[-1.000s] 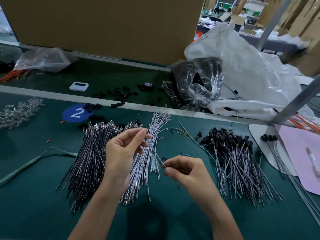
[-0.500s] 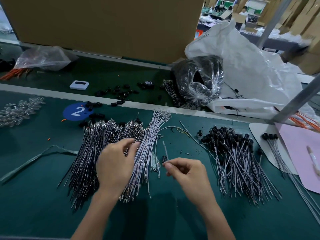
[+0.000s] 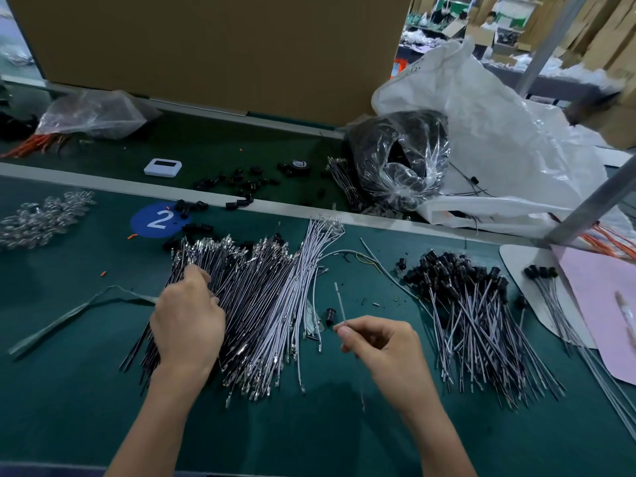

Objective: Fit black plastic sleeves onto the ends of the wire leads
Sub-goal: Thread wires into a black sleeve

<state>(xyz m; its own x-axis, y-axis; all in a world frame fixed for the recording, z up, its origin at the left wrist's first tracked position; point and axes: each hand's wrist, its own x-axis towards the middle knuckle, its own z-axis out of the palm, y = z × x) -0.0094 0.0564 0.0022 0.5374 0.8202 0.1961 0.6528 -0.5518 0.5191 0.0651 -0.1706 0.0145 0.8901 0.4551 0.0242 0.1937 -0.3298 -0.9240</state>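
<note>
A big heap of bare wire leads (image 3: 261, 297) with metal terminals lies on the green mat. My left hand (image 3: 187, 318) rests on the dark left part of that heap, fingers curled down among the wires. My right hand (image 3: 378, 342) pinches a single thin white lead (image 3: 340, 302) that points up and away. A small black sleeve (image 3: 331, 313) lies on the mat just left of that lead. To the right lies a pile of leads fitted with black sleeves (image 3: 471, 304).
Loose black sleeves (image 3: 237, 185) are scattered near a blue "2" sticker (image 3: 158, 220). A clear bag of black parts (image 3: 401, 160) and a white sack (image 3: 499, 139) stand behind. Clear bulbs (image 3: 41, 220) lie far left, a pink sheet (image 3: 599, 304) right.
My left hand let go of the lead it shared with my right hand and moved down and left onto the dark wires. My right hand kept its lead nearly in place.
</note>
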